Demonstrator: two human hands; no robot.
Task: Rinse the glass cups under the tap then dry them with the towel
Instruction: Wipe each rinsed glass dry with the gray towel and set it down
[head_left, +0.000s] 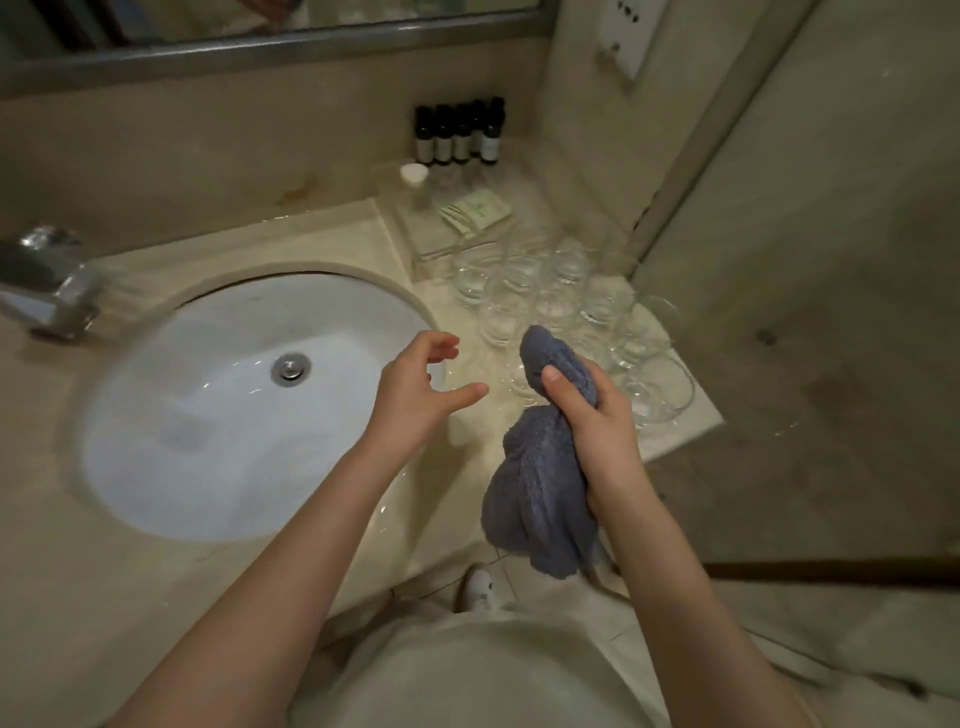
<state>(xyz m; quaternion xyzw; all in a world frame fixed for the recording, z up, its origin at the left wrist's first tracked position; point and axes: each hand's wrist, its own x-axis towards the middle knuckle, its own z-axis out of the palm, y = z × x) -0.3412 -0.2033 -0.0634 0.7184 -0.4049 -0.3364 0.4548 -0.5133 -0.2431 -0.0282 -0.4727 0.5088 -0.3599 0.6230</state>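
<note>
The sink (208, 415) fills the left centre of the frame, with the tap (47, 291) at the far left edge above it and the mirror (260, 31) along the top. The cups (561, 312) cluster on the counter (322, 234) right of centre, below the bottles (460, 132) at upper centre. The left hand (415, 389) hovers over the sink's right rim, and just right of it the right hand (592, 415) holds the towel (540, 499) before the cups.
</note>
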